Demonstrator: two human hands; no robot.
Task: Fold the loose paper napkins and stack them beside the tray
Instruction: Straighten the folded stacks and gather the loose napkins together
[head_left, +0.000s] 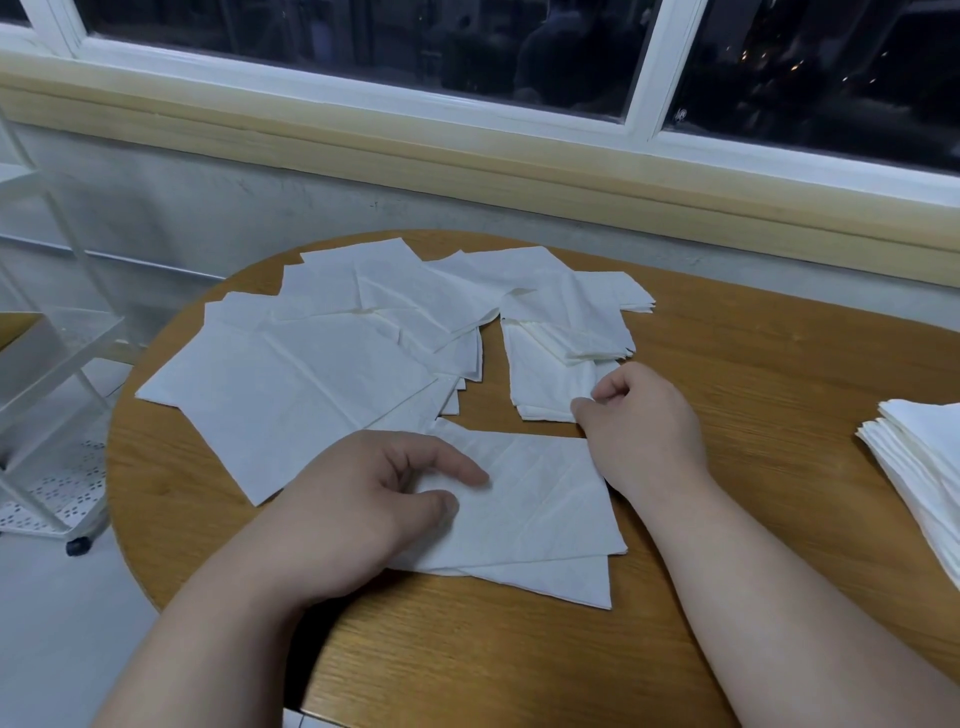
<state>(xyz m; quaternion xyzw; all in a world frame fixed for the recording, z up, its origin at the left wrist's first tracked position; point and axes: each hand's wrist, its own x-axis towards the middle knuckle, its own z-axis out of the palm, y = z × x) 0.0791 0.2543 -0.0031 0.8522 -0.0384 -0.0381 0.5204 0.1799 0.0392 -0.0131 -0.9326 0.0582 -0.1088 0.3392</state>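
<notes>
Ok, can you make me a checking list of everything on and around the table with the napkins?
Surface: round wooden table, bare wood showing between the papers.
Job's things: half-folded napkin near the front edge; loose napkins overlapping across the far left; smaller pile beyond the right hand; folded stack at the right edge. No tray in view.
Clutter: nothing seen.
Grippers: left hand rests on the half-folded napkin; right hand, fingers curled, is at its far right corner, and I cannot tell if it pinches paper.
Cables: nothing seen.
Surroundings: dark window above a sill; clear rack to the left.
</notes>
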